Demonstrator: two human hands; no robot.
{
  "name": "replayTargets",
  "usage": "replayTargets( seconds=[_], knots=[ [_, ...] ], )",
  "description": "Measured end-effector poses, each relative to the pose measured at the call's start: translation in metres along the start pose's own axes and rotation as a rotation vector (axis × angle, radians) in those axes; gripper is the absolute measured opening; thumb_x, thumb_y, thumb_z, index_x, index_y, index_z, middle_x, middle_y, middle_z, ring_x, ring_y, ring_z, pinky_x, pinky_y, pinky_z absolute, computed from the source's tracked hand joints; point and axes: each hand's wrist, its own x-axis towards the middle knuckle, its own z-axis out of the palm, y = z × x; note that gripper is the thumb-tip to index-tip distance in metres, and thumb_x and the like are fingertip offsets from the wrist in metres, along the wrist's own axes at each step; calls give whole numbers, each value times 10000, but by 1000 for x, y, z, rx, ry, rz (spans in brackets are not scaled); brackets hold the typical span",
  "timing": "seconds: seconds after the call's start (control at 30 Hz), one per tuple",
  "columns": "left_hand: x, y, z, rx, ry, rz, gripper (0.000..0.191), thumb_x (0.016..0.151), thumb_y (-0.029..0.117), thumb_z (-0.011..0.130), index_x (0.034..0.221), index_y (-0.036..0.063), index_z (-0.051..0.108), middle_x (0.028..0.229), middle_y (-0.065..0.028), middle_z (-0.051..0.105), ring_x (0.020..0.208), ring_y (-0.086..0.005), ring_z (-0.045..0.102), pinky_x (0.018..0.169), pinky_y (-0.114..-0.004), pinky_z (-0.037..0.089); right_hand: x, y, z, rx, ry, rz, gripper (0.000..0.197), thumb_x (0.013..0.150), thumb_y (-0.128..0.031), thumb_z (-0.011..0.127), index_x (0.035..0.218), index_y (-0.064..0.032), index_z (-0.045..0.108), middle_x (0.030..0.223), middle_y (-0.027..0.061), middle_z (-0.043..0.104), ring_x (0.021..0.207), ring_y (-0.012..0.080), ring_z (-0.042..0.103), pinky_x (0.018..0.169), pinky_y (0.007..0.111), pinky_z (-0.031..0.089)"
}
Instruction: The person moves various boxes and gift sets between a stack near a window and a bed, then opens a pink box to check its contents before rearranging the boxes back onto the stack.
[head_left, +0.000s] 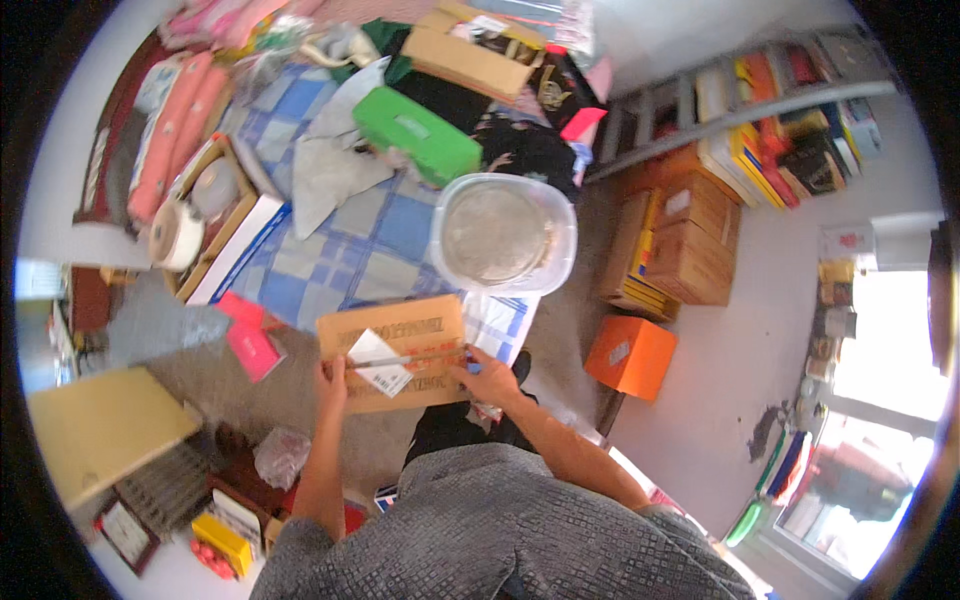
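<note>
In the head view, a flat brown cardboard box is held in front of my body. My left hand grips its left edge, and my right hand its right edge. The upper face bears printed writing and a white paper label set at a slant. A grey strip crosses the label. Just beyond the box, near my right hand, a clear plastic tub rests at the corner of a surface covered with blue-and-white checked cloth. A round, dull grey form shows in the tub; I cannot tell what it is.
Beyond the tub lie a green box and an open cardboard carton. A box with white items is at left, above a pink box. Orange box, stacked cartons and a metal ladder line the right.
</note>
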Motion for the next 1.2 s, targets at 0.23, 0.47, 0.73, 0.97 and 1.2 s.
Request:
replayTargets(
  seconds=[0.23,0.47,0.73,0.97,1.2],
  knots=[
    [11,-16,-6,38,-94,-87,599,934,456,622,1227,-48,488,1125,-142,595,993,-201,579,845,-312,463,5,-7,-1,63,-18,84,743,789,-634,652,1295,-98,557,1165,153,673,1060,325,655,887,387,513],
    [20,-8,-2,-154,-283,-214,444,969,456,577,1032,17,549,908,-31,578,813,-125,549,734,-285,454,18,7,1,142,-97,71,875,765,-721,616,1334,-62,524,1131,160,681,1024,316,667,856,387,520],
    [24,-7,4,-298,-288,-370,406,971,490,557,1026,88,562,927,0,575,852,-123,561,765,-297,475,30,9,2,147,-154,152,1009,758,-751,598,1467,-68,377,1138,170,680,1018,328,669,865,390,521],
    [38,5,-20,-430,-720,-660,627,940,638,476,1315,137,508,1241,-20,600,1154,-208,560,964,-397,468,40,20,13,141,-116,76,1040,771,-753,576,1502,-61,312,1188,172,667,1046,323,662,884,390,513],
    [40,-3,-26,-350,-645,-743,699,914,687,465,1353,143,488,1318,-51,571,1199,-238,548,955,-432,482,39,11,14,161,-95,53,1076,757,-765,580,1509,-52,294,1188,185,664,1077,321,650,905,382,501]
  ],
)
